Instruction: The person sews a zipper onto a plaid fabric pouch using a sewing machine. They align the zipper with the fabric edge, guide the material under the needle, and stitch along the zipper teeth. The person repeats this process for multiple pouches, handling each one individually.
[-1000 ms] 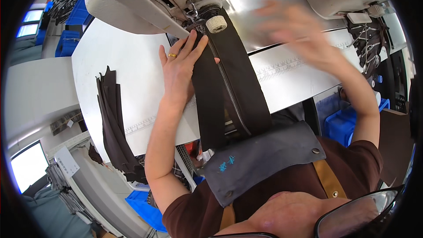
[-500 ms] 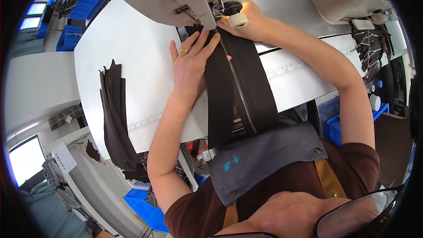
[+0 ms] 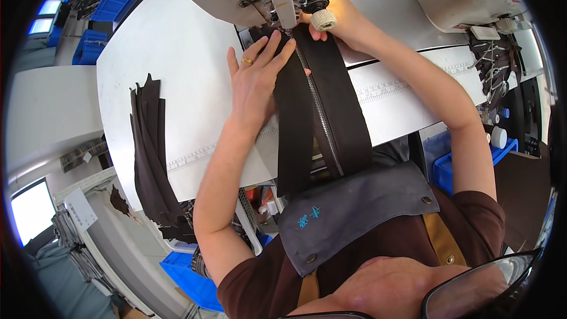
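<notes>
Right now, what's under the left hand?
The left hand lies flat on the dark fabric strip beside the zipper, with the white table below. Whatever lies beneath the palm is covered.

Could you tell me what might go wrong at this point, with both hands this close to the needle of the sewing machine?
The left hand lies flat on the dark fabric strip, fingertips close to the presser foot; they could slip under it. The right hand sits behind the foot by the knob, equally exposed. The strip's lower end hangs off the white table, so its weight might drag the zipper off line.
</notes>
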Demonstrator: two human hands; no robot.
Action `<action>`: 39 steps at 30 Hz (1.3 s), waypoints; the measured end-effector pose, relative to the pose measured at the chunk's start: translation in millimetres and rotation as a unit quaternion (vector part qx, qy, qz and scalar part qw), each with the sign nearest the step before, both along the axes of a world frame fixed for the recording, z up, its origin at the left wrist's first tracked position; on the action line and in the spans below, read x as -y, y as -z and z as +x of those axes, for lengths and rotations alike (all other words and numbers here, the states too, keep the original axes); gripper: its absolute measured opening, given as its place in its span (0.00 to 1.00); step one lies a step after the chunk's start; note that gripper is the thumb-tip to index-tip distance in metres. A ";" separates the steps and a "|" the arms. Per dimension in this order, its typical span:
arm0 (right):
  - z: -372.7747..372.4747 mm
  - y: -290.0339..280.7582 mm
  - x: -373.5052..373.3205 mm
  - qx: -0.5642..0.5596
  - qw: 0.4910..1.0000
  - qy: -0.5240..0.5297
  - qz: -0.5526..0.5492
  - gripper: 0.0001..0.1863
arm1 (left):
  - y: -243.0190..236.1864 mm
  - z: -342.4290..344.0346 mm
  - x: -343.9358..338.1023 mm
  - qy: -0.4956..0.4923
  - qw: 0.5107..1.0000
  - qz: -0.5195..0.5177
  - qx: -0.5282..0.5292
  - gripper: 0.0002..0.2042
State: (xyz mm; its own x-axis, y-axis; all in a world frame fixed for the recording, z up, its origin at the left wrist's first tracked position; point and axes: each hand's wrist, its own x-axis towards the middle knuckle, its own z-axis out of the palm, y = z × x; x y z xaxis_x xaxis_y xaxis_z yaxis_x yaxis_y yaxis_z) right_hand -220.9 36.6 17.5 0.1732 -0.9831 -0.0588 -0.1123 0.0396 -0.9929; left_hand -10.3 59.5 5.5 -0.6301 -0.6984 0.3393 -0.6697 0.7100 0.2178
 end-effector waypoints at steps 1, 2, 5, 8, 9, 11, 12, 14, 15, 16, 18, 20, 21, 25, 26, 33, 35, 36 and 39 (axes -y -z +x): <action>-1.0 6.1 5.8 0.097 0.995 0.006 0.028 0.08 | -0.7 -0.2 0.0 -0.005 1.000 0.002 0.005 0.25; -0.8 4.1 5.4 0.054 0.999 -0.002 0.009 0.08 | -1.2 0.0 0.1 -0.012 1.000 0.005 0.010 0.25; 2.9 6.5 2.9 -0.142 0.972 -0.005 -0.188 0.09 | 0.0 0.6 -0.3 -0.012 1.000 0.006 0.007 0.25; 4.6 12.9 -5.9 -0.365 0.892 0.002 -0.265 0.09 | 0.1 1.2 0.3 0.003 1.000 -0.013 0.005 0.24; 6.5 20.2 -3.8 -0.329 0.889 0.031 -0.316 0.11 | -1.9 1.9 -0.6 0.007 1.000 -0.017 0.011 0.24; 5.0 20.4 -1.8 -0.332 0.874 0.021 -0.355 0.10 | -7.8 3.8 -4.3 0.014 0.999 -0.025 0.023 0.24; 4.3 20.1 -1.3 -0.333 0.865 0.015 -0.374 0.10 | -7.4 5.1 -5.4 0.014 0.999 -0.029 0.013 0.24; 3.4 19.9 -1.0 -0.339 0.860 0.013 -0.381 0.10 | -5.2 7.1 -6.4 0.017 0.999 -0.037 -0.010 0.23; 3.0 20.0 -1.1 -0.342 0.857 0.013 -0.384 0.10 | -4.6 7.1 -6.3 0.018 0.999 -0.035 -0.013 0.23; 2.7 20.0 -1.5 -0.345 0.857 0.013 -0.382 0.10 | -4.2 7.1 -6.3 0.020 0.999 -0.034 -0.016 0.23; 3.0 18.8 -1.7 -0.351 0.856 0.013 -0.379 0.09 | -4.2 7.7 -5.3 0.025 0.999 -0.030 -0.018 0.23; 2.7 19.3 -1.8 -0.355 0.854 0.012 -0.381 0.09 | -3.8 8.3 -4.5 0.031 0.999 -0.023 -0.015 0.23; 2.7 19.6 -2.0 -0.357 0.853 0.012 -0.381 0.09 | -4.5 8.2 -4.8 0.033 0.999 -0.020 -0.013 0.24; 3.9 19.8 -3.8 -0.359 0.848 0.022 -0.390 0.09 | -3.6 10.1 -6.2 0.027 1.000 0.001 0.006 0.24; 4.3 19.6 -4.4 -0.360 0.848 0.024 -0.388 0.09 | -2.9 11.0 -6.1 0.023 1.000 0.009 0.014 0.24; 3.5 29.8 1.0 -0.338 0.867 0.043 -0.363 0.09 | -6.5 11.1 -4.5 0.026 0.999 0.027 0.008 0.22; 4.2 28.8 0.3 -0.317 0.878 0.047 -0.356 0.08 | -9.2 9.8 -1.0 0.030 0.999 0.022 0.007 0.21; 4.6 27.7 0.0 -0.307 0.883 0.048 -0.352 0.08 | -8.0 10.4 -2.1 0.028 0.999 0.021 0.009 0.21; 4.5 26.1 -1.6 -0.329 0.859 0.047 -0.391 0.08 | -4.5 11.4 -5.5 0.025 0.999 0.022 0.010 0.21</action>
